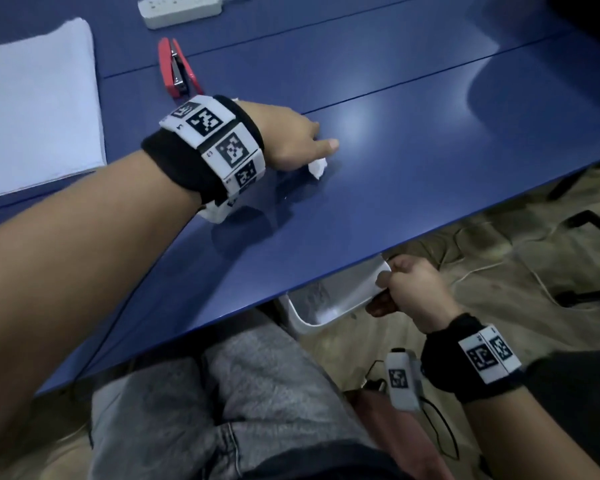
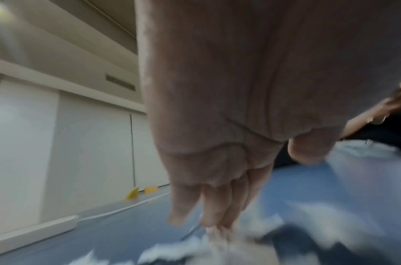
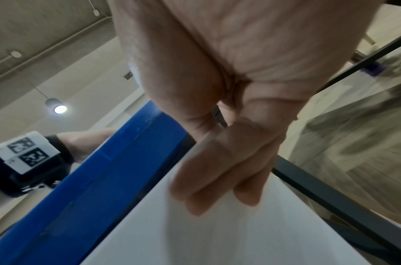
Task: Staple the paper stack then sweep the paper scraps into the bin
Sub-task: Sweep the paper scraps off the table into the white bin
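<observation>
My left hand (image 1: 302, 140) lies flat on the blue table (image 1: 413, 161) with straight fingers (image 2: 215, 206), its edge against white paper scraps (image 1: 317, 167). In the left wrist view the scraps (image 2: 183, 249) are blurred at the fingertips. My right hand (image 1: 406, 285) grips the rim of a white bin (image 1: 340, 296), held just under the table's near edge. Its fingers (image 3: 217, 172) curl over the bin wall (image 3: 217, 233). A red stapler (image 1: 177, 69) lies at the back. The white paper stack (image 1: 35, 109) rests at the far left.
A white power strip (image 1: 179, 8) sits at the table's back edge. Cables and dark table legs (image 1: 582, 296) cross the floor to the right. My grey-trousered legs (image 1: 229, 403) are below the table edge.
</observation>
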Available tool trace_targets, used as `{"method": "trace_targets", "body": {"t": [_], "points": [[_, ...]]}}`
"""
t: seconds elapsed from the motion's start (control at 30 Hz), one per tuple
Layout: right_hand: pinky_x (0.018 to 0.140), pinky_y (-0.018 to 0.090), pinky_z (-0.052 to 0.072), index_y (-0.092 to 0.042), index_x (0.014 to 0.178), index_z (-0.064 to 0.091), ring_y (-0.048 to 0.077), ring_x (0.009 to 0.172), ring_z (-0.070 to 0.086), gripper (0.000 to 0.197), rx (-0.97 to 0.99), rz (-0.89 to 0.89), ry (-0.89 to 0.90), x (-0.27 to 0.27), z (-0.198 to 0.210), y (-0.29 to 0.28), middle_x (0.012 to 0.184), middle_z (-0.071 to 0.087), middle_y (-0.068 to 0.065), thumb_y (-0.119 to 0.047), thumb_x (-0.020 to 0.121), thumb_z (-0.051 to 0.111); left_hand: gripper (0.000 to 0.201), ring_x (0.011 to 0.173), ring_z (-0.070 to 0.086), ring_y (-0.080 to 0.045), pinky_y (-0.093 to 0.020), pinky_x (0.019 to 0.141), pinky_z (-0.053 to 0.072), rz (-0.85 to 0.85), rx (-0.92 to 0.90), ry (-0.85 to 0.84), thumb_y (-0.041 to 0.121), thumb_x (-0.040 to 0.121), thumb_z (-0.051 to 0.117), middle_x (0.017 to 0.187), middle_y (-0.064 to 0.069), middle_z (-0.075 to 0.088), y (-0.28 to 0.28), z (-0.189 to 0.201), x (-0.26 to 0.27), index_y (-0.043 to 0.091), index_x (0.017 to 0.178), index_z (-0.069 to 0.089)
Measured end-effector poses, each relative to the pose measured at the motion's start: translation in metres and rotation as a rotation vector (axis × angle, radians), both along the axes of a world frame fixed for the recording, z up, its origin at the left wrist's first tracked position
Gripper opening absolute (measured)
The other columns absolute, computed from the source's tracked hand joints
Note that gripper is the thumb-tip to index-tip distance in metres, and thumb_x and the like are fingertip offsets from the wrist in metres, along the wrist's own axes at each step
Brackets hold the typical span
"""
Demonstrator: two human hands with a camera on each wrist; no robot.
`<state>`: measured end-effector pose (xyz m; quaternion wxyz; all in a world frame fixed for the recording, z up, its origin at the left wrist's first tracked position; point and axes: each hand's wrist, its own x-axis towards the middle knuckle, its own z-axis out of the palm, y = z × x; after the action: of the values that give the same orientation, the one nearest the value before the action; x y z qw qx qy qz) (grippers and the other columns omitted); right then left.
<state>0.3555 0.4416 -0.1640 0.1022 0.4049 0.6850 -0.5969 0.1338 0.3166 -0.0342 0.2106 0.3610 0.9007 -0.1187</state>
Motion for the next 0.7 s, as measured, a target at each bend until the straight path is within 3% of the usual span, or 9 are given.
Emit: {"method": "trace_targets", "body": {"t": [0.1, 0.2, 0.27, 0.33, 0.4, 0.47, 0.57, 0.63, 0.7], "points": [[0.047, 0.035, 0.057, 0.006, 0.085, 0.059, 0.034, 0.043, 0.068, 0.013, 0.007, -0.016, 0.005, -0.001, -0.001, 0.0, 0.067, 0.065, 0.025, 0.009, 0.091, 0.049, 0.056, 0.136, 0.043, -0.031, -0.045, 0.112, 0.035, -0.001, 0.111, 0.068, 0.046, 0.099, 0.029, 0.142, -0.007, 0.054, 0.008, 0.009, -0.02, 0.016, 0.145, 0.04], [0.046, 0.033, 0.056, 0.007, 0.087, 0.06, 0.034, 0.044, 0.069, 0.012, 0.028, -0.026, -0.001, 0.001, 0.0, 0.001, 0.065, 0.066, 0.023, 0.009, 0.091, 0.049, 0.053, 0.141, 0.035, -0.035, -0.047, 0.115, 0.031, 0.106, 0.064, 0.136, 0.03, 0.097, 0.032, 0.152, -0.018, 0.039, 0.009, 0.011, -0.061, 0.006, 0.143, 0.042], [0.046, 0.032, 0.056, 0.007, 0.088, 0.061, 0.034, 0.044, 0.069, 0.013, 0.042, -0.03, -0.008, 0.0, 0.001, 0.002, 0.063, 0.067, 0.023, 0.009, 0.091, 0.049, 0.059, 0.144, 0.028, -0.04, -0.052, 0.115, 0.028, 0.175, -0.037, 0.105, 0.03, 0.092, 0.029, 0.156, -0.025, 0.028, -0.003, 0.004, -0.089, 0.003, 0.144, 0.04], [0.046, 0.032, 0.057, 0.007, 0.088, 0.061, 0.034, 0.045, 0.07, 0.012, 0.042, -0.038, -0.012, 0.0, 0.0, 0.004, 0.059, 0.068, 0.022, 0.008, 0.091, 0.049, 0.065, 0.142, 0.027, -0.045, -0.056, 0.113, 0.029, 0.167, -0.149, 0.086, 0.033, 0.086, 0.03, 0.155, -0.026, 0.026, -0.016, -0.014, -0.106, 0.005, 0.145, 0.04], [0.051, 0.038, 0.06, 0.007, 0.089, 0.061, 0.037, 0.047, 0.071, 0.011, 0.035, -0.042, -0.015, -0.001, -0.003, 0.006, 0.052, 0.068, 0.019, 0.007, 0.092, 0.05, 0.057, 0.142, 0.025, -0.046, -0.056, 0.114, 0.028, 0.189, -0.152, 0.043, 0.031, 0.094, 0.031, 0.154, -0.028, 0.024, -0.022, -0.018, -0.096, 0.004, 0.145, 0.036], [0.057, 0.044, 0.061, 0.006, 0.091, 0.06, 0.038, 0.048, 0.071, 0.009, 0.033, -0.04, -0.024, -0.004, -0.005, 0.006, 0.049, 0.067, 0.017, 0.006, 0.092, 0.052, 0.039, 0.137, 0.032, -0.043, -0.051, 0.111, 0.032, 0.194, -0.095, -0.017, 0.016, 0.102, 0.027, 0.147, -0.028, 0.033, -0.023, -0.006, -0.068, 0.001, 0.136, 0.041], [0.058, 0.047, 0.061, 0.01, 0.096, 0.058, 0.038, 0.045, 0.069, 0.009, 0.026, -0.057, -0.017, -0.008, -0.006, 0.005, 0.05, 0.066, 0.019, 0.006, 0.09, 0.052, 0.034, 0.13, 0.037, -0.036, -0.047, 0.109, 0.033, 0.126, -0.009, -0.059, 0.009, 0.103, 0.027, 0.14, -0.028, 0.039, -0.021, -0.006, -0.036, -0.005, 0.129, 0.043], [0.058, 0.049, 0.062, 0.013, 0.099, 0.058, 0.041, 0.047, 0.069, 0.014, 0.018, -0.063, -0.008, -0.01, -0.006, 0.002, 0.06, 0.066, 0.026, 0.007, 0.088, 0.052, 0.043, 0.13, 0.039, -0.027, -0.044, 0.115, 0.028, 0.068, 0.006, -0.132, 0.022, 0.104, 0.03, 0.15, -0.023, 0.034, -0.021, -0.002, -0.011, 0.001, 0.14, 0.042], [0.058, 0.05, 0.061, 0.015, 0.101, 0.059, 0.042, 0.049, 0.07, 0.017, 0.012, -0.059, 0.003, -0.009, -0.006, 0.001, 0.067, 0.066, 0.029, 0.007, 0.088, 0.051, 0.049, 0.134, 0.04, -0.02, -0.04, 0.117, 0.025, 0.063, 0.044, -0.167, 0.036, 0.103, 0.029, 0.155, -0.009, 0.036, -0.019, 0.0, -0.004, 0.013, 0.144, 0.043]]}}
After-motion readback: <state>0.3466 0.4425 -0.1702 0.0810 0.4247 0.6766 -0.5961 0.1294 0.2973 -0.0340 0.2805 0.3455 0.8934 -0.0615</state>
